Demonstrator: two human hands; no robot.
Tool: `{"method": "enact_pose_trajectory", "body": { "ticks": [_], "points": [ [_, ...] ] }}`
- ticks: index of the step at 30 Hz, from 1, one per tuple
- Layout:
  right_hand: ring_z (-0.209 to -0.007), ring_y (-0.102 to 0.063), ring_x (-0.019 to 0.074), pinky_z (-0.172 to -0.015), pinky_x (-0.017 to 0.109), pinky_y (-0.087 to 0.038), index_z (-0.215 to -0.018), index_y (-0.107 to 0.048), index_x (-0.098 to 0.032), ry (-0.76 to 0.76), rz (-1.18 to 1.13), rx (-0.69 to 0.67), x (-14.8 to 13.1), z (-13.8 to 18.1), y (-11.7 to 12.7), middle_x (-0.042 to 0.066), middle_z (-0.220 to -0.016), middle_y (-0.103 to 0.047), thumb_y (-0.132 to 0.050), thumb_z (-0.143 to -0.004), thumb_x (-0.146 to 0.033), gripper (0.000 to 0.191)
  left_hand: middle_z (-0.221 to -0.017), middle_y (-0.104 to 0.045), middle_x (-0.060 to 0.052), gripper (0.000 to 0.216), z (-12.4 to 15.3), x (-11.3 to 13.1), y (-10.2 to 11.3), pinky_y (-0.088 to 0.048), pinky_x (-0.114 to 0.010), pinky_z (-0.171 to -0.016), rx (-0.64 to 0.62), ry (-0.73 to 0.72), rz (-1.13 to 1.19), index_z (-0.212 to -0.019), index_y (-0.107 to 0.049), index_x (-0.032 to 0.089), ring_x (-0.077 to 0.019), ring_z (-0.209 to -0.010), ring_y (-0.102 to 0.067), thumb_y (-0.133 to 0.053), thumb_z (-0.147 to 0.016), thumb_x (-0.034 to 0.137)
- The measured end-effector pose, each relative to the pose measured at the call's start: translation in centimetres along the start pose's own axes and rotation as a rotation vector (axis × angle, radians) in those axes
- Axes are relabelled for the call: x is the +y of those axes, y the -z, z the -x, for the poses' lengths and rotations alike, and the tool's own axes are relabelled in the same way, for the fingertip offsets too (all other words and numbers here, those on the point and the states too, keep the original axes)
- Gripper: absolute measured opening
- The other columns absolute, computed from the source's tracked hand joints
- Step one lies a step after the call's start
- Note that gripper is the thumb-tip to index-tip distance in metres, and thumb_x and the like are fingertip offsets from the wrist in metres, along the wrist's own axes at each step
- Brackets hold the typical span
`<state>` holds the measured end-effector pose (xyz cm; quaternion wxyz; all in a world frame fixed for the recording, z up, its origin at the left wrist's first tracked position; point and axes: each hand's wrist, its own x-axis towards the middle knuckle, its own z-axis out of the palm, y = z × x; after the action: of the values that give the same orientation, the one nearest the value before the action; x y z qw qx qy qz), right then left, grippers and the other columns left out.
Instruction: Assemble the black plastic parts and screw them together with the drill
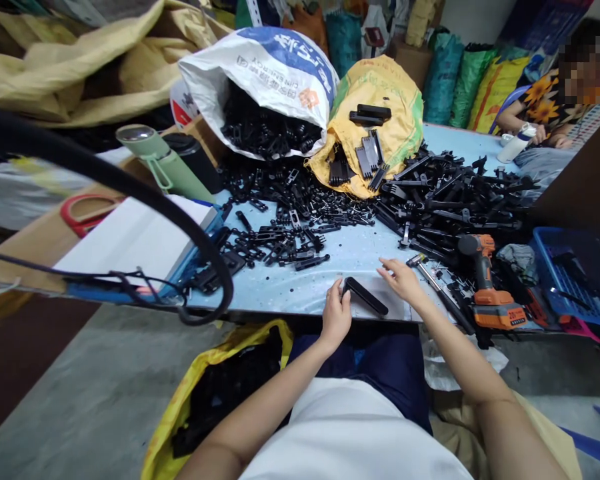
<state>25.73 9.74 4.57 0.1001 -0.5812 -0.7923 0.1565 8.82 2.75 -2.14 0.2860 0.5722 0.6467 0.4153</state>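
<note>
My left hand [336, 313] grips the near end of a long black plastic bar [366, 296] lying at the front edge of the light blue table [280, 287]. My right hand [401, 277] hovers just right of the bar, fingers stretched out and holding nothing. A heap of small black plastic parts [290, 213] lies behind my hands. A pile of longer black pieces [445, 190] sits to the right.
An orange cordless drill [487, 283] lies right of my hands, beside a blue crate [577, 277]. A white sack [275, 73] and a yellow sack [380, 100] spill parts at the back. A green flask [163, 160] and white box [140, 237] stand left. Another person [555, 107] sits far right. A yellow bag [205, 393] sits on the floor.
</note>
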Motion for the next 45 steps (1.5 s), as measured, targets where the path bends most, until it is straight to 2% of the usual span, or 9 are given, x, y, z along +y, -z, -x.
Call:
{"method": "enact_pose_trajectory", "body": {
  "ticks": [3,6,12,15,22,28,34,39,45],
  "points": [
    [-0.100,-0.055,0.0216,-0.080,0.030,-0.045,-0.116,-0.056,-0.015,-0.207,0.233,0.067,1.4,-2.2,1.7,0.012,-0.106,-0.060,-0.042,-0.089,-0.030,0.034,-0.125,-0.050,-0.014,0.046,-0.7,0.1,0.7,-0.035,-0.050,-0.098,-0.122,-0.309,-0.310,-0.126,-0.047,0.021,-0.0283,-0.120,-0.043,-0.045,-0.081,0.011],
    [-0.103,-0.051,0.0253,-0.075,0.031,-0.045,-0.115,-0.053,-0.011,-0.375,0.370,0.119,2.3,-4.5,2.1,0.016,-0.110,-0.057,-0.043,-0.088,-0.027,0.033,-0.114,-0.059,-0.009,0.042,-2.0,0.9,1.0,-0.025,-0.058,-0.102,-0.378,-0.579,-0.482,-0.115,-0.056,0.025,-0.0262,-0.117,-0.045,-0.044,-0.080,0.006],
    [-0.096,-0.054,0.0242,-0.078,0.033,-0.043,-0.119,-0.051,-0.013,-0.504,0.134,0.151,2.9,-7.2,1.5,0.015,-0.106,-0.059,-0.048,-0.080,-0.019,0.039,-0.094,-0.064,-0.009,0.038,-3.4,1.5,0.4,-0.036,-0.050,-0.096,-0.399,-0.563,-0.656,-0.112,-0.059,0.022,-0.0217,-0.093,-0.056,-0.043,-0.082,0.006],
    [-0.092,-0.055,0.0202,-0.078,0.030,-0.044,-0.113,-0.056,-0.017,-0.560,-0.358,0.279,2.8,-6.6,1.8,0.009,-0.101,-0.061,-0.050,-0.075,-0.020,0.038,-0.092,-0.064,-0.009,0.038,-3.2,0.9,0.3,-0.038,-0.047,-0.093,-0.370,-0.569,-0.649,-0.111,-0.061,0.023,-0.0216,-0.092,-0.057,-0.043,-0.082,0.007],
    [-0.043,-0.042,0.0071,-0.041,0.018,-0.034,-0.084,-0.066,-0.015,-0.662,-0.985,0.382,1.9,0.9,1.9,-0.002,-0.057,-0.055,-0.038,-0.072,-0.022,0.031,-0.093,-0.065,-0.010,0.037,-3.0,-1.2,0.8,-0.038,-0.042,-0.092,-0.328,-0.648,-0.603,-0.108,-0.064,0.022,-0.0225,-0.093,-0.057,-0.041,-0.083,0.009],
    [-0.036,-0.038,0.0054,-0.036,0.016,-0.027,-0.069,-0.060,-0.015,-0.726,-1.342,0.352,0.9,9.5,-0.4,-0.004,-0.047,-0.050,-0.039,-0.065,-0.017,0.021,-0.094,-0.066,-0.012,0.037,-2.9,-1.0,1.2,-0.040,-0.041,-0.087,-0.313,-0.690,-0.675,-0.107,-0.065,0.018,-0.0239,-0.090,-0.058,-0.037,-0.085,0.012],
    [-0.043,-0.050,0.0073,-0.039,0.016,-0.032,-0.074,-0.061,-0.015,-0.713,-1.414,0.319,0.3,12.9,-2.4,-0.004,-0.052,-0.054,-0.048,-0.067,-0.021,0.017,-0.090,-0.067,-0.012,0.037,-2.2,0.7,1.6,-0.038,-0.045,-0.084,-0.256,-0.634,-0.801,-0.104,-0.065,0.019,-0.0255,-0.086,-0.059,-0.035,-0.085,0.013],
    [-0.064,-0.061,0.0109,-0.054,0.020,-0.045,-0.090,-0.067,-0.016,-0.544,-1.246,0.187,-1.2,12.8,-5.0,-0.001,-0.069,-0.064,-0.059,-0.071,-0.028,0.023,-0.083,-0.068,-0.012,0.035,-2.0,1.5,1.7,-0.037,-0.044,-0.078,-0.212,-0.572,-0.874,-0.100,-0.065,0.018,-0.0259,-0.080,-0.060,-0.033,-0.086,0.016],
    [-0.095,-0.061,0.0197,-0.083,0.030,-0.046,-0.104,-0.066,-0.021,-0.276,-0.431,0.014,-2.5,12.0,-4.9,0.006,-0.103,-0.067,-0.052,-0.083,-0.037,0.030,-0.083,-0.068,-0.010,0.033,-2.2,1.8,1.8,-0.037,-0.042,-0.076,-0.232,-0.571,-0.886,-0.098,-0.065,0.021,-0.0255,-0.080,-0.059,-0.036,-0.083,0.016]
  ]
}}
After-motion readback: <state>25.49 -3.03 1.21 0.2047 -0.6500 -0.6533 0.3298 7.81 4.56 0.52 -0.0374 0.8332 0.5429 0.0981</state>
